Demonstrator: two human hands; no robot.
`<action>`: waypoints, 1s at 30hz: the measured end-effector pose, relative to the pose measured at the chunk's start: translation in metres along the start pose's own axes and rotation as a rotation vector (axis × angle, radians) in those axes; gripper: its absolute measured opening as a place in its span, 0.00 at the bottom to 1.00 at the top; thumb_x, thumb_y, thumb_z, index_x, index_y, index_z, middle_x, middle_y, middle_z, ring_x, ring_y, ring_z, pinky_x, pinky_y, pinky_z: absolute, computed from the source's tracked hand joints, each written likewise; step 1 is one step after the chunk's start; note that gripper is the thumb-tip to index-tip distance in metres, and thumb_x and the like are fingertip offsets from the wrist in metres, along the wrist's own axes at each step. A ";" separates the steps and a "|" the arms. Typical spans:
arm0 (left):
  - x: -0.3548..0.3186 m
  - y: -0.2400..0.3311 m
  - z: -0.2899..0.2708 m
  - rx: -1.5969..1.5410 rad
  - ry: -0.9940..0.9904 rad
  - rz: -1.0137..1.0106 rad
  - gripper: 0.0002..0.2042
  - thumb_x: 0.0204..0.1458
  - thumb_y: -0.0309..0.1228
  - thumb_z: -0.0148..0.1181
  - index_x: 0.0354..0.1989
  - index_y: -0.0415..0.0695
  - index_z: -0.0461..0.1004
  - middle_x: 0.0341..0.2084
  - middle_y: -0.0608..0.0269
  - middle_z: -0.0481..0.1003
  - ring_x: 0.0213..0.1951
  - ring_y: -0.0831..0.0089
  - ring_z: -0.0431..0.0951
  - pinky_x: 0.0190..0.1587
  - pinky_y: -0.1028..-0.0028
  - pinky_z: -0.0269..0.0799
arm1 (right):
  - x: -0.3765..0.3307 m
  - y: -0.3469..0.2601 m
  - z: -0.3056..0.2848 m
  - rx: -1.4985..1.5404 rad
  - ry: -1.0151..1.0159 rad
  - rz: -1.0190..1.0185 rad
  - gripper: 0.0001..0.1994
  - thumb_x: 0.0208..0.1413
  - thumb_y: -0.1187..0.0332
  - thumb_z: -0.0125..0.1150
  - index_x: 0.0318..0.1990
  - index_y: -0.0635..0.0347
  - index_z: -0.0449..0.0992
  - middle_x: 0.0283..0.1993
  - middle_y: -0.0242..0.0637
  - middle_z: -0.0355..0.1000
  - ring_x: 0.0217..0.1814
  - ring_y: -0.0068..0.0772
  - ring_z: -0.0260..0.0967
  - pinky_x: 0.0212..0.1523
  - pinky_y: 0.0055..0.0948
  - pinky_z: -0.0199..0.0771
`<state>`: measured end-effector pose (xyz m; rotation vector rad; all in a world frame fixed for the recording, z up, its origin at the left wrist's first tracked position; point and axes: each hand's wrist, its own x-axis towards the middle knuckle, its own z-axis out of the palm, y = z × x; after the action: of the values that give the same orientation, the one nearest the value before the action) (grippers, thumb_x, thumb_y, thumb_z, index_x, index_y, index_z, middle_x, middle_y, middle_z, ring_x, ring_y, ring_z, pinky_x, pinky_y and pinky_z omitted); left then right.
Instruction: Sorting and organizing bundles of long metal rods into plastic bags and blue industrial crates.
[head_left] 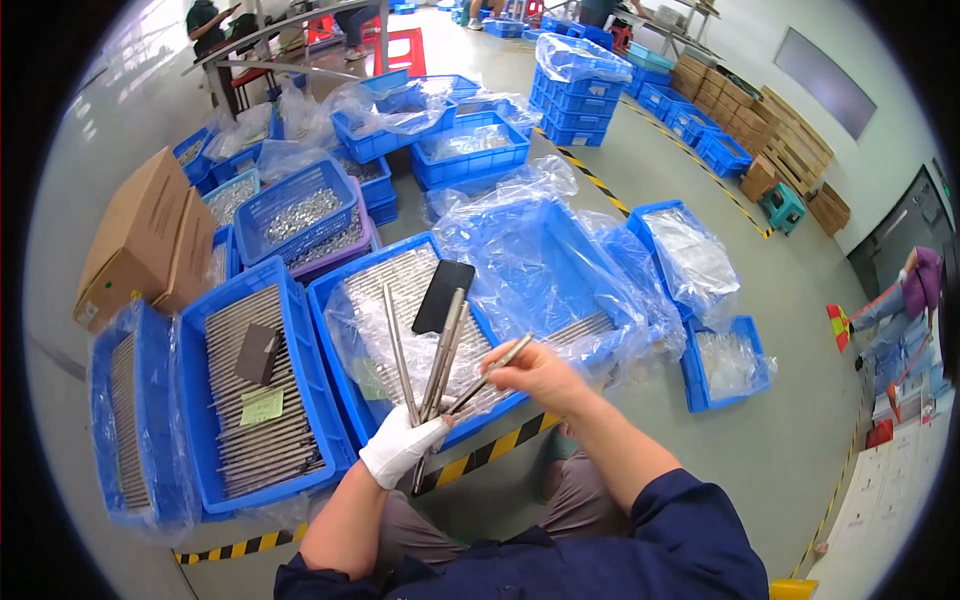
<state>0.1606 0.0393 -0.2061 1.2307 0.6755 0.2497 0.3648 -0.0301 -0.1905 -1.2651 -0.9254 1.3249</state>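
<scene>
My left hand [398, 447], in a white glove, is closed around several shiny metal rods [440, 357] that stick up and fan apart. In my bare right hand [540, 378] a thinner metal rod [512, 358] is pinched between thumb and fingers, slanting down so that its lower end reaches the gloved hand. Just beyond both hands stands a blue crate [322, 300] with rows of metal rods under clear plastic film. A black phone [444, 296] lies on those rods. To its right, a film-lined blue crate [540, 262] holds some rods near its front edge.
At left, a blue crate of rods [292, 270] carries a dark block [258, 355] and a green note [262, 405]. Cardboard boxes [140, 235] stand behind. Farther back are baskets of small metal parts [305, 212] and stacked crates [575, 100]. Someone [920, 285] stands at far right.
</scene>
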 end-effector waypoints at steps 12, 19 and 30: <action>0.011 -0.018 0.007 -0.232 0.290 0.155 0.11 0.47 0.31 0.52 0.38 0.40 0.63 0.20 0.68 0.66 0.18 0.82 0.64 0.20 0.85 0.59 | 0.017 0.035 0.016 0.191 0.030 -0.098 0.10 0.45 0.70 0.55 0.37 0.62 0.69 0.27 0.30 0.66 0.28 0.17 0.61 0.29 0.18 0.62; 0.011 -0.031 -0.002 -0.321 0.208 0.141 0.11 0.49 0.32 0.49 0.39 0.40 0.63 0.23 0.66 0.66 0.21 0.81 0.64 0.22 0.85 0.59 | 0.009 0.035 0.037 0.111 0.024 0.001 0.08 0.45 0.68 0.55 0.31 0.60 0.68 0.26 0.28 0.66 0.27 0.16 0.61 0.28 0.17 0.63; 0.002 -0.023 -0.003 -0.449 0.142 0.139 0.12 0.50 0.30 0.48 0.44 0.43 0.62 0.33 0.62 0.68 0.32 0.78 0.70 0.32 0.82 0.67 | 0.012 0.042 0.034 0.365 -0.478 0.329 0.12 0.49 0.61 0.53 0.30 0.62 0.69 0.23 0.36 0.66 0.24 0.26 0.65 0.25 0.24 0.66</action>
<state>0.1566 0.0352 -0.2289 0.8328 0.6145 0.5767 0.3252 -0.0212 -0.2285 -0.8502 -0.7595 2.0120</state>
